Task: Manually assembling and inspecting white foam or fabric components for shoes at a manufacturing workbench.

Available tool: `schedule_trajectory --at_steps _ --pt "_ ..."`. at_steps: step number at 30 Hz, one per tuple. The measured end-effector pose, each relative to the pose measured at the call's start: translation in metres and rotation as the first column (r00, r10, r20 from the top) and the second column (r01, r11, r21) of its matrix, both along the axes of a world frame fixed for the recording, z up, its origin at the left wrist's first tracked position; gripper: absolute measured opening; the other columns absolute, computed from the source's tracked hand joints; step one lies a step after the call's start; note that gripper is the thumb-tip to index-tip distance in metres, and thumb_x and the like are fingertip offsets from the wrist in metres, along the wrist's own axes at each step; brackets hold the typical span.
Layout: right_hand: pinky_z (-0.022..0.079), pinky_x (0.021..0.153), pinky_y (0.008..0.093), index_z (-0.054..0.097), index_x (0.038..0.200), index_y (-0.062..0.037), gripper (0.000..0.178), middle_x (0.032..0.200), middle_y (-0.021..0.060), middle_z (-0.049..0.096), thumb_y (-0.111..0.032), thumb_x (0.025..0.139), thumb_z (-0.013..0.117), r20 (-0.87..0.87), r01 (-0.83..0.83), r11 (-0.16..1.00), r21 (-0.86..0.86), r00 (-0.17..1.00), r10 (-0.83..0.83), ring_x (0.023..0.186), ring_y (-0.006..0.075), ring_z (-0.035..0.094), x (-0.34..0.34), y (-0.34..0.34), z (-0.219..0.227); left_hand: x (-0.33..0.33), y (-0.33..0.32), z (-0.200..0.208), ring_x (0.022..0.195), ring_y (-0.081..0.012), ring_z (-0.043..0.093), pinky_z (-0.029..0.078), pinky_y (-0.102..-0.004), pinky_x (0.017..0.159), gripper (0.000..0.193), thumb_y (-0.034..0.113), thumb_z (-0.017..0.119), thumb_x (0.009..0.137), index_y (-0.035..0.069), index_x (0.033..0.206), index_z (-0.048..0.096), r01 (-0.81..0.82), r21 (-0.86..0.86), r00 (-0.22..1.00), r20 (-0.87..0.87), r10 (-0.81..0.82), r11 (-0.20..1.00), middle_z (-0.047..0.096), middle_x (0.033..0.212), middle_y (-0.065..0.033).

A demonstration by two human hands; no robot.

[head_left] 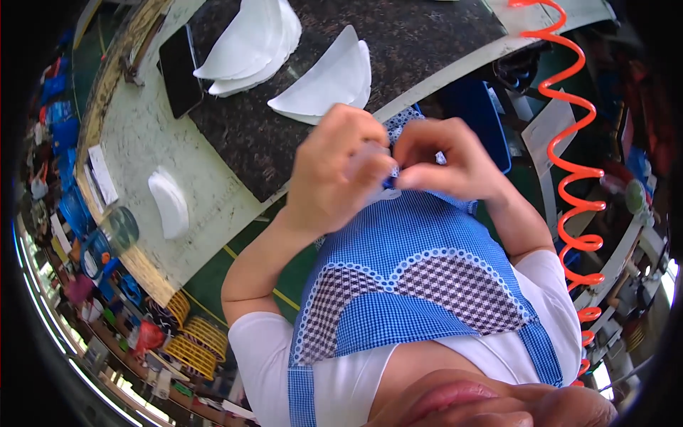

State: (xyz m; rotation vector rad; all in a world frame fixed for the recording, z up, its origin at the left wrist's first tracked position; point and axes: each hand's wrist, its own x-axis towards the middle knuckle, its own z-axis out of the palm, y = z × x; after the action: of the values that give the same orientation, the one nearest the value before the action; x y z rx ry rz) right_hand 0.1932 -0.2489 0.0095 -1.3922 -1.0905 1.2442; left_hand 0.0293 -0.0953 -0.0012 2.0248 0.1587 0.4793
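My left hand (338, 171) and my right hand (452, 160) meet in front of my chest, just off the table's near edge. Both have bent, closed fingers with the tips almost touching. Between them shows a small dark-blue bit (388, 182), with something pale and translucent beside the left fingers. Motion blur and the fingers hide what it is. Closest to my left hand on the table lies a folded white half-moon sheet (324, 82). Farther left is a stack of similar white half-moon sheets (252, 46).
A dark speckled mat (405, 46) covers part of the pale worktable (206, 192). On the left are a phone (181, 71) and a small white curved piece (169, 203). A coiled orange hose (569, 142) hangs at right, near a blue bin (498, 128). Yellow baskets (196, 349) stand lower left.
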Motion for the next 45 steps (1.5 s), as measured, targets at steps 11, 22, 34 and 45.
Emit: schedule_trajectory --at_steps 11,22,34,45 --pt "0.038 0.048 0.0206 0.068 0.088 -0.0015 0.029 0.064 -0.0024 0.057 -0.030 0.091 0.073 0.105 0.015 0.998 -0.060 0.994 -0.008 0.054 0.0035 0.050 0.047 0.072 -0.011 -0.019 0.032 0.018 0.057 -0.0072 0.059 0.046 -0.0188 0.052 0.063 0.002 0.074 0.085 0.004 0.137 0.040 -0.470 -0.488 0.882 -0.225 0.415 0.736 0.064 0.074 -0.0037" --pt "0.046 0.051 0.0294 0.062 0.072 -0.0037 0.034 0.060 0.0071 0.060 -0.032 0.089 0.072 0.648 -0.005 0.996 -0.090 0.759 0.062 0.053 0.0175 0.060 0.054 0.101 -0.040 -0.008 0.046 -0.036 0.065 -0.0178 0.071 0.053 -0.0285 0.058 0.044 0.010 0.075 0.083 0.006 0.117 0.047 -0.499 -0.098 0.838 -0.307 0.451 0.861 0.070 0.076 -0.0094" --pt "0.043 0.046 0.0315 0.058 0.077 -0.0068 0.023 0.063 0.0031 0.053 -0.019 0.078 0.078 0.837 -0.447 0.776 0.445 0.515 -0.183 0.052 0.0197 0.056 0.012 0.076 0.005 -0.012 0.050 0.048 0.093 -0.0291 0.064 0.053 -0.0382 0.081 0.071 0.011 0.085 0.065 0.009 0.131 0.057 -0.096 0.342 0.972 -0.170 0.162 0.935 0.065 0.109 -0.0091" --pt "0.055 0.089 0.0327 0.033 0.148 -0.0071 0.086 0.108 0.0088 0.067 -0.011 0.077 0.080 -0.396 0.068 0.998 0.007 0.916 -0.060 0.100 0.0184 0.067 0.007 0.070 -0.001 -0.021 0.067 0.055 0.120 -0.0291 0.060 0.034 -0.0484 0.112 0.018 0.000 0.068 0.070 0.011 0.084 0.072 0.221 0.256 0.973 0.004 -0.230 0.941 0.071 0.098 -0.0011"
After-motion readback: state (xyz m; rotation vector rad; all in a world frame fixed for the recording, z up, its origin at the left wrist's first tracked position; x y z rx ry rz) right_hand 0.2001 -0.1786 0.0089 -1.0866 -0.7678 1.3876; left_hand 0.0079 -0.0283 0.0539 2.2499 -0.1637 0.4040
